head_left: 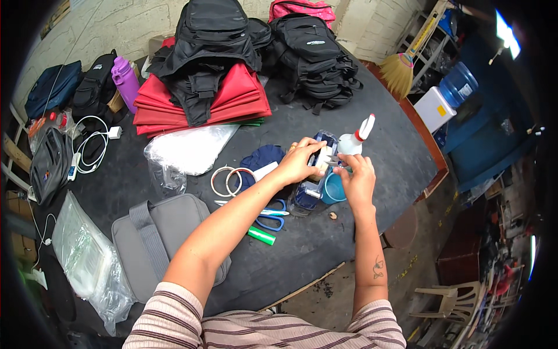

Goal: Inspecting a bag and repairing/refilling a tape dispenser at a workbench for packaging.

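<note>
My left hand is closed over a pale, cream-coloured piece in a dark blue holder that looks like a tape dispenser. Facing it, my right hand pinches a small pointed metal tool, perhaps snips, with its tip close to my left fingers. Partly hidden beneath the right hand is a turquoise cup. Just beyond stands a white spray bottle with a red and white head. Blue-handled scissors lie by my left forearm, beside a green roll.
Black backpacks rest on folded red fabric at the back of the dark table. Two tape rings, a grey bag and clear plastic lie left. A water dispenser stands beyond the right edge.
</note>
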The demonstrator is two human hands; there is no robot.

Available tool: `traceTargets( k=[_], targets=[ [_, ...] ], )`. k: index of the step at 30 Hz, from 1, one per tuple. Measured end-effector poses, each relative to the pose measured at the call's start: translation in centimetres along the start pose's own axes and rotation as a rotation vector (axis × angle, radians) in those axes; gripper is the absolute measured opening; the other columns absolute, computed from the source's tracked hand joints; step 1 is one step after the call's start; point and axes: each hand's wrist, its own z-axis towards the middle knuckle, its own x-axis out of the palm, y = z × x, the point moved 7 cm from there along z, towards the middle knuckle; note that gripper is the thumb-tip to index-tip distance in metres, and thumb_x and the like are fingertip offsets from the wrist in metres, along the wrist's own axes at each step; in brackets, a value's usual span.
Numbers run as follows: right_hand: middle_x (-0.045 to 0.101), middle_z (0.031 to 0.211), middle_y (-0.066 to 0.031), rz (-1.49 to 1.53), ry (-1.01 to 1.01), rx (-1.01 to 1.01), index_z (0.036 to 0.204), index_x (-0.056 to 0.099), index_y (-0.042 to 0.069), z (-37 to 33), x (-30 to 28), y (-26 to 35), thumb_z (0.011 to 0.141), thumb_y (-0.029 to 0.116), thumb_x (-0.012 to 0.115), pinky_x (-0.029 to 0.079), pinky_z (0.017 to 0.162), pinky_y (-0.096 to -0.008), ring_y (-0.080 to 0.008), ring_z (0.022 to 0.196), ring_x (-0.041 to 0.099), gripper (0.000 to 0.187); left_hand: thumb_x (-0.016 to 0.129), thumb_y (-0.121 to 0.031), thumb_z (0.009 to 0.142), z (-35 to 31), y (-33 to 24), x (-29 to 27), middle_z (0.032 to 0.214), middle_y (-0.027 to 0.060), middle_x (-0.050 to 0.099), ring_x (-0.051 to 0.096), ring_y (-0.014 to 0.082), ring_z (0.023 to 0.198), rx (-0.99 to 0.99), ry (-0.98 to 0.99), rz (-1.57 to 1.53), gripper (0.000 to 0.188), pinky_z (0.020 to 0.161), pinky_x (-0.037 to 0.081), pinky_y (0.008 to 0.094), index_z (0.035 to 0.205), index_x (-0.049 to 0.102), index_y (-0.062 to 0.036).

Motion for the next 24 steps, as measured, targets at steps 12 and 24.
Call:
traceTargets(
  k=[12,24],
  targets=[
    [0.059,0.079,-0.0033,-0.075,-0.162,-0.056,0.094,0.066,0.01,-0.5,0.1,0.0,0.067,0.013,0.072,0.04,0.067,-0.0352,-0.0237,0.074,0.051,0.027,0.081,-0.019,0.058,0.0,0.1,-0.1,0.123,0.0095,0.049,0.047,0.0295,0.113,-0.002,0.002,0.006,0.078,0.099,0.034,0.0365,0.129,0.051,-0.0123],
    [0.059,0.076,-0.0064,0.334,-0.008,0.059,0.095,0.065,0.006,-0.2,2.2,-2.1,0.068,0.009,0.072,0.045,0.067,-0.0361,-0.0249,0.074,0.056,0.028,0.082,-0.019,0.055,0.0,0.3,0.0,0.122,0.0092,0.05,0.047,0.0301,0.111,-0.011,-0.015,-0.003,0.078,0.098,0.034,0.037,0.127,0.053,-0.0136]
  ],
)
